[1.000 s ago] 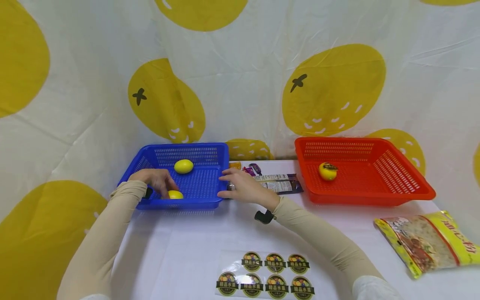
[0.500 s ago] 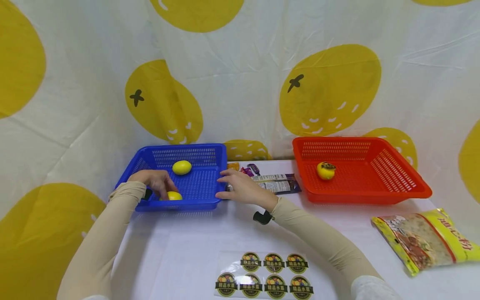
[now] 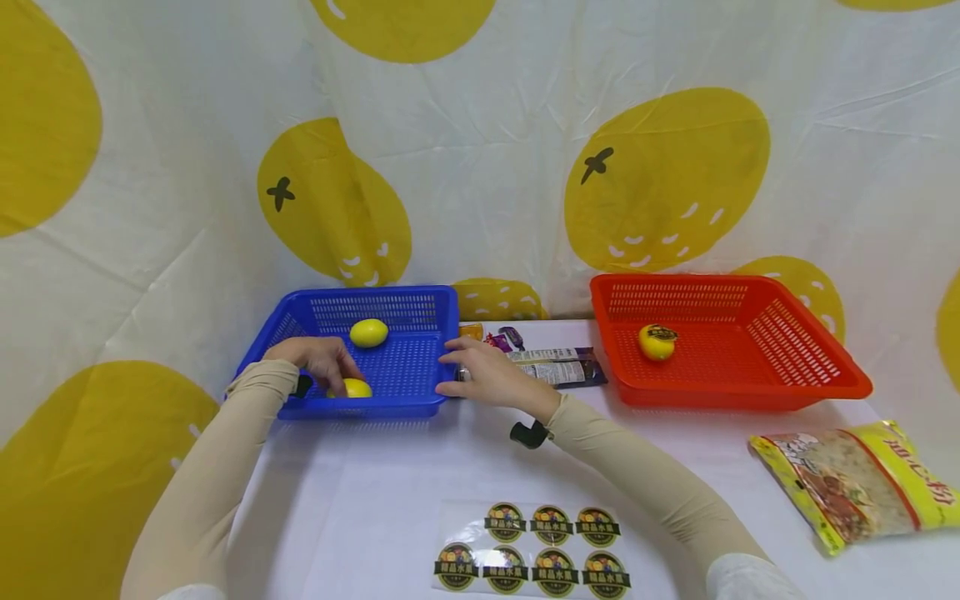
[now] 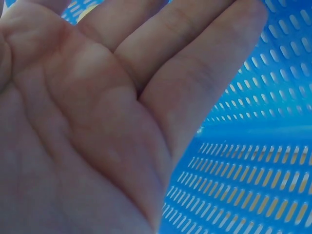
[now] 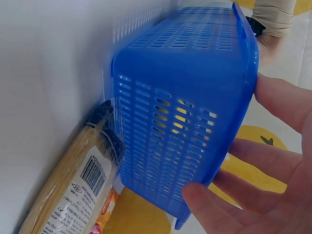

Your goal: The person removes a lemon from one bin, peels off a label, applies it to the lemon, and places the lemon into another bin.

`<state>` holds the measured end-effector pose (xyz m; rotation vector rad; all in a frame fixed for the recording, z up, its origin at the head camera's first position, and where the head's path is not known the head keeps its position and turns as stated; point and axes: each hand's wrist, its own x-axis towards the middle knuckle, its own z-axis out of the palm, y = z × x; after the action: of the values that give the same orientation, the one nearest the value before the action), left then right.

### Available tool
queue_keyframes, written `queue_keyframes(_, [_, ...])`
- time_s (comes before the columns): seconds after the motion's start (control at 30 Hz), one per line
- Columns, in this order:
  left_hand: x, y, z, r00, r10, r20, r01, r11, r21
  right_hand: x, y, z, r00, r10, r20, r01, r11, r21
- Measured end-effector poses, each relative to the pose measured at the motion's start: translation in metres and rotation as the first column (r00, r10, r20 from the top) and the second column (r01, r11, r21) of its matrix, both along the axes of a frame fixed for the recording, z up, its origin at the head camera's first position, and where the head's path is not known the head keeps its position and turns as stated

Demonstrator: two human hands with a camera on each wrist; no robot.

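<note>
My left hand (image 3: 318, 362) reaches down into the blue basket (image 3: 405, 408), its fingers against a yellow lemon (image 3: 357, 387) near the front wall. In the left wrist view the palm (image 4: 87, 131) shows bare, its fingers mostly straight; fingertips are out of frame and a sliver of yellow shows between fingers. A second lemon (image 3: 369, 332) lies farther back in that basket. My right hand (image 3: 491, 372) rests with spread fingers against the basket's right rim; the right wrist view shows those fingers (image 5: 273, 158) lying along the rim.
A red basket (image 3: 738, 396) at the right holds a lemon (image 3: 657, 343) with a dark sticker. Packaged noodles (image 3: 555, 373) and small snack packets (image 3: 498, 340) lie between the baskets. A sticker sheet (image 3: 528, 550) lies in front; a yellow food bag (image 3: 855, 483) lies far right.
The near lemon has shifted slightly right and shows more beside my left fingers. The right hand stays at the basket rim.
</note>
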<state>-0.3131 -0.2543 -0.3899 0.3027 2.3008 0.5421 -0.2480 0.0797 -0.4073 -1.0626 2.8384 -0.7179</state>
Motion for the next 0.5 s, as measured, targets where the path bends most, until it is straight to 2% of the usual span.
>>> queue_keyframes(0.5, [-0.0035,-0.0007,-0.0022,0.998,0.014,-0.063,-0.011,0.999,0.052,-0.0014,0.0002,-0.0015,1.0,0.003,0.006,-0.003,1.0,-0.002])
